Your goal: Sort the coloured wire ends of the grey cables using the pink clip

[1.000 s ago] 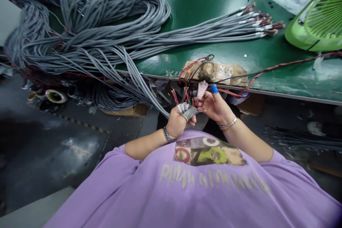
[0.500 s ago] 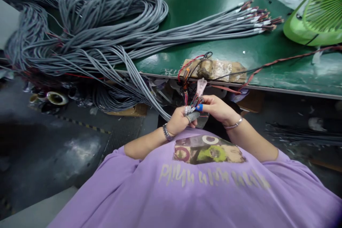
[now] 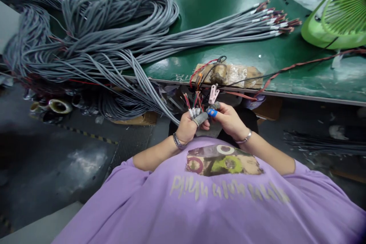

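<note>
While both forearms angle inward before the shirt (image 3: 225, 198), the left hand (image 3: 187, 129) is curled firmly around the cables (image 3: 156, 93), its grey-covered thumb lying across their white-banded ends. Its bared wires (image 3: 187, 101) stand up past the fist, below the bench (image 3: 177, 70) edge. The right hand (image 3: 230, 120) bends in beside that thumb, thumb and forefinger drawn together; whether they pinch a wire cannot be told. Just above hangs a clip (image 3: 214, 94).

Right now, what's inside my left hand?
Grey cables run into your left hand; white-banded ends with thin coloured wires stick out on its far side. The gripped lengths are hidden by the hand itself.
</note>
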`<state>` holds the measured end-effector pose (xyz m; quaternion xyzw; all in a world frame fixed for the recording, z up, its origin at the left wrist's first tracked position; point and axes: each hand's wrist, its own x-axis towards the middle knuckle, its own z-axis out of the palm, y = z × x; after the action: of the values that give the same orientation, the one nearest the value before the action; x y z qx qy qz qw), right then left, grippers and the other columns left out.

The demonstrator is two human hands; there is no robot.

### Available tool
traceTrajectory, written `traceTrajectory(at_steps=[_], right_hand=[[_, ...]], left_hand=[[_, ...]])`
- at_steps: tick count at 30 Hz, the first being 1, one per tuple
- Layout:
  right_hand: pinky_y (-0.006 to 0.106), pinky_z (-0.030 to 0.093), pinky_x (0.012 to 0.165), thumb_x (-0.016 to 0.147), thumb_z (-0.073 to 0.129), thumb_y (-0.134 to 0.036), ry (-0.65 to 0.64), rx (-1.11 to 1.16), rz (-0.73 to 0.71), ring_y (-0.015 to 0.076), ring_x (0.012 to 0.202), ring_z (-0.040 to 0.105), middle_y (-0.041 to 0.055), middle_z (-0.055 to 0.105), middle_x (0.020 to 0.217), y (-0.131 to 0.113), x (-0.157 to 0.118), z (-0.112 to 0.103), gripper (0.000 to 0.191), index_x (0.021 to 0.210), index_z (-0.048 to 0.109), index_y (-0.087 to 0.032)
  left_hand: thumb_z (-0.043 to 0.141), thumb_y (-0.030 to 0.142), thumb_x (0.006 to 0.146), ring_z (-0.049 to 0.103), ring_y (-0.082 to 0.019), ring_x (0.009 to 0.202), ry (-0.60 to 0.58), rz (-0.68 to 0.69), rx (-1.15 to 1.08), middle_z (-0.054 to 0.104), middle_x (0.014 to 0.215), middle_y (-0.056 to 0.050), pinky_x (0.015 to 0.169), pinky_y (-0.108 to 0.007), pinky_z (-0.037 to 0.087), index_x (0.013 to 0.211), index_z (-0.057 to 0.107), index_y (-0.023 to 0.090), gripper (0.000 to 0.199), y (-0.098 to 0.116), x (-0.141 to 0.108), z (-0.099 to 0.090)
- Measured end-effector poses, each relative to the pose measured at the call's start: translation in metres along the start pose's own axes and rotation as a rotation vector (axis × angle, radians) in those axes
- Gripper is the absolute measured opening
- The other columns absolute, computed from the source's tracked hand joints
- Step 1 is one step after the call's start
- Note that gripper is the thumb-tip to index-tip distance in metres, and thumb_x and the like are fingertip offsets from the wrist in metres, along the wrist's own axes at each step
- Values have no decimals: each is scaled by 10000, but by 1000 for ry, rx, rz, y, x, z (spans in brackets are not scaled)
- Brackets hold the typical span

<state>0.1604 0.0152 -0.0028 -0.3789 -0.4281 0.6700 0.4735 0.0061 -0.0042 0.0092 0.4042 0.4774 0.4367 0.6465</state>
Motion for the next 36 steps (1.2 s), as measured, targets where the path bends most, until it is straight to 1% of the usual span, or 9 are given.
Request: traceTrajectory(at_steps=[2,4,6,9,12,19,28,33,36], right_hand=[[254,377,483,697,819,-550,-31,14,41,97,480,485,-36,570,557,-3,2,4,422,719,589,-198],[254,353,458,696,810,-571,-60,24,70,99,439,474,-41,554,510,-6,5,6,441,718,573,-200],[249,331,446,693,814,-565,-64,25,84,97,425,462,-40,549,488,-8,8,8,443,724,576,-193],[240,318,455,657,860,-508,9,21,76,78,450,436,-40,546,514,-7,11,8,430,689,587,-177],[236,327,464,602,902,-469,56,49,69,65,481,417,-44,540,556,-5,12,6,422,665,616,-165],[242,380,492,588,914,-427,36,100,89,76,521,467,-28,602,641,3,9,-3,387,750,682,-162],[226,382,504,606,896,-392,30,161,154,71,514,442,-50,551,585,4,6,-2,351,718,648,-171],[229,427,542,629,875,-422,-17,144,151,80,574,487,-26,604,709,3,8,-5,372,825,680,-174],[228,419,540,646,864,-446,-28,99,124,80,579,483,-23,604,718,2,9,-3,382,841,683,-172]], left_hand=[[784,531,724,641,-120,514,-63,-3,41,685,615,-25,556,-249,570,700,620,138,427,-2,0,-3],[791,526,721,646,-124,515,-91,2,63,690,618,-31,552,-248,567,711,630,134,425,-3,0,-4],[791,527,720,639,-124,502,-63,7,39,685,606,-24,540,-249,566,720,629,136,423,-4,0,-4],[791,518,717,622,-117,481,23,1,-51,674,590,-10,515,-245,562,735,627,141,411,-3,2,-3],[794,521,705,619,-115,477,73,-7,-103,670,589,-4,503,-240,561,746,626,143,416,-1,3,-3],[815,513,667,608,-103,467,104,-31,-132,658,577,9,498,-228,553,749,625,142,425,3,3,-2],[813,521,652,593,-100,450,107,-54,-127,639,556,15,480,-223,532,737,611,147,434,2,2,-3],[821,535,637,572,-88,433,100,-46,-118,651,563,7,453,-206,504,726,599,147,456,2,1,-2],[823,532,639,567,-88,430,101,-45,-115,641,551,14,447,-205,502,735,604,148,453,2,1,-1]])
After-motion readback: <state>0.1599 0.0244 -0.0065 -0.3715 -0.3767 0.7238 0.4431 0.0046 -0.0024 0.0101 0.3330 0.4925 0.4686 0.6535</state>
